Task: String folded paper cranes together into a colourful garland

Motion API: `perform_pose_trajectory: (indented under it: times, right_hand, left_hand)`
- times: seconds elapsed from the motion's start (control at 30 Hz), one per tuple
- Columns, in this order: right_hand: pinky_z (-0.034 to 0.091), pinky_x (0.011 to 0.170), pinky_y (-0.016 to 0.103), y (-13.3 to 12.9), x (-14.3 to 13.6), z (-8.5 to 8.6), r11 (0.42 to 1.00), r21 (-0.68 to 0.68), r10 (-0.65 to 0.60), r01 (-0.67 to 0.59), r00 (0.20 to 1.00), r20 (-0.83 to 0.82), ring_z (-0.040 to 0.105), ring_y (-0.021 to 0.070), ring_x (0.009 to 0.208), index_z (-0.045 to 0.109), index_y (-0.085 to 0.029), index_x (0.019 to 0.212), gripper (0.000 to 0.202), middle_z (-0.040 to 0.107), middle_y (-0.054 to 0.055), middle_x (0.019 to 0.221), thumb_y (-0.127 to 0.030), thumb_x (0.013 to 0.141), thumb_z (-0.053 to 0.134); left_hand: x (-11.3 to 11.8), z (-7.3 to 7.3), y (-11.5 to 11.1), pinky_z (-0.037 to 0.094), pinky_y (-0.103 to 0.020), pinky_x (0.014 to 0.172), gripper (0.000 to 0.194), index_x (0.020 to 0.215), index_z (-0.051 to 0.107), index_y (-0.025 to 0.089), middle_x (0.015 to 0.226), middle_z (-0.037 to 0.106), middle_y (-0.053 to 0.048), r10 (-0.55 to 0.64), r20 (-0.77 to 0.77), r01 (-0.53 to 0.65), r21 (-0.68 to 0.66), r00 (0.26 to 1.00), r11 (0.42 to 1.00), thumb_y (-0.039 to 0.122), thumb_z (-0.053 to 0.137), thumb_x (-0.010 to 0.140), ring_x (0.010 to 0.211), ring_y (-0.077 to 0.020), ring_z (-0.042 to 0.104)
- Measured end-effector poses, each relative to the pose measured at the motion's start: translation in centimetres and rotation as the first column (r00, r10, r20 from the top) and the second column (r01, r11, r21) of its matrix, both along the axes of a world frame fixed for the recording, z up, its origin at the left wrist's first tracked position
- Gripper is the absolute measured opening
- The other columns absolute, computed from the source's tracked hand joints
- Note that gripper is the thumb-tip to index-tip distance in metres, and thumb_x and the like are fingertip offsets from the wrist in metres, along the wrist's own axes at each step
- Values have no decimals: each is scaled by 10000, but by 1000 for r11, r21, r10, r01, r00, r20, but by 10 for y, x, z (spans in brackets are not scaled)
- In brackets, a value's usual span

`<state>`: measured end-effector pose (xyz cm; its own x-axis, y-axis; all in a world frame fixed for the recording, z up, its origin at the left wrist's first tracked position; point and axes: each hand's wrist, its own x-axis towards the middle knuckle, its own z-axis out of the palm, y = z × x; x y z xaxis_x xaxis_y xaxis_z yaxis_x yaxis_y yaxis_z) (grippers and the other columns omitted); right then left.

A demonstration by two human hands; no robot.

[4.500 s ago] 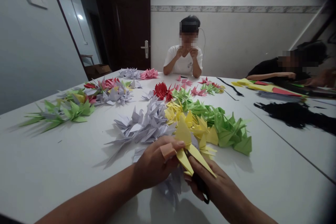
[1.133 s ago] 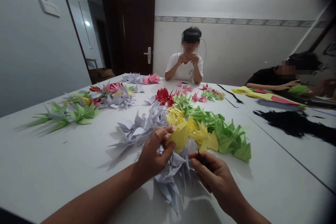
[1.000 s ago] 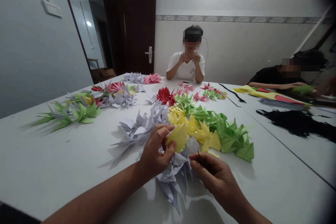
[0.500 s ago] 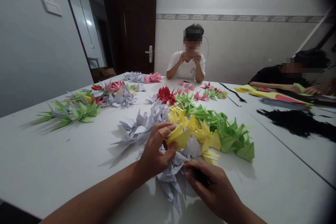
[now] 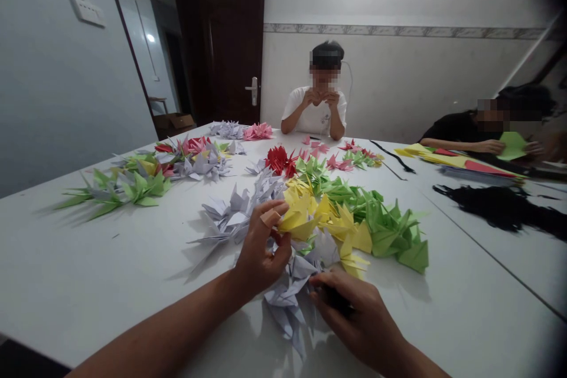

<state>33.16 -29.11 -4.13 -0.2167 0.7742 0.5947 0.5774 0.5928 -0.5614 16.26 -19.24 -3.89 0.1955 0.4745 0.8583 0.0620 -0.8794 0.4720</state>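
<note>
The left forearm reaches in from lower left; the left hand (image 5: pixel 266 242) pinches the yellow paper (image 5: pixel 297 225) between thumb and fingers, above the white pile (image 5: pixel 286 301). The paper's tip points right, its long axis roughly crosswise. The right hand (image 5: pixel 357 307), angled in from lower right, curls around a dark tool (image 5: pixel 335 300).

Left hand (image 5: pixel 260 248) pinching; right hand (image 5: pixel 367 314) curled.
</note>
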Motion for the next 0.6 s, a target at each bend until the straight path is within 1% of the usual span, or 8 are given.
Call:
perform_pose_trajectory:
  times: [0.1, 0.2, 0.3, 0.37, 0.5, 0.6]
  right_hand:
    - [456, 576, 198, 0, 0, 0, 1000, 15, 6, -6, 1000, 11, 610, 120, 619, 636, -182, 917, 125, 665, 14, 736, -150, 853, 534]
    - [448, 571, 202, -1, 1, -1, 1000, 25, 9, -10, 1000, 27, 603, 122, 615, 633, -179, 915, 121, 657, 14, 728, -146, 856, 533]
    - [441, 566, 201, -1, 1, -3, 999, 30, 23, -25, 999, 43, 588, 121, 607, 627, -179, 918, 124, 644, 11, 717, -140, 857, 526]
    - [440, 571, 198, -1, 0, -3, 999, 32, 32, -34, 998, 48, 585, 118, 611, 621, -181, 921, 131, 642, 9, 722, -132, 855, 519]
    - [433, 570, 193, 0, 0, -2, 999, 33, 34, -35, 998, 53, 577, 115, 610, 615, -184, 925, 128, 641, 7, 725, -129, 853, 524]
    - [429, 565, 188, 0, 1, -3, 999, 24, 38, -40, 998, 56, 574, 113, 607, 614, -185, 929, 133, 641, 7, 729, -130, 852, 521]
  left_hand:
    - [1, -1, 2, 556, -229, 679, 477, 1241, 456, 248, 1248, 462, -116, 3, 15, -3, -14, 1000, 1000, 41, 539, 819, 1009, -174, 560]
    - [2, 0, 1, 548, -201, 622, 452, 1218, 456, 240, 1208, 463, -105, 4, 19, -4, -25, 1000, 1000, 55, 560, 818, 918, -142, 571]
    - [2, 0, 0, 524, -169, 564, 399, 1153, 470, 224, 1173, 472, -90, 22, 23, -22, -23, 999, 999, 64, 587, 808, 812, -102, 567]
    - [3, 1, -1, 515, -160, 557, 365, 1110, 472, 217, 1158, 490, -80, 28, 22, -28, -8, 999, 1000, 60, 592, 803, 757, -80, 554]
    - [3, 2, -3, 502, -147, 560, 329, 1052, 463, 211, 1150, 509, -72, 26, 13, -27, 7, 1000, 1000, 48, 590, 797, 742, -71, 536]
    - [3, 3, -3, 490, -136, 543, 334, 1050, 458, 213, 1140, 505, -71, 23, 5, -23, 2, 1000, 1000, 44, 590, 794, 752, -75, 527]
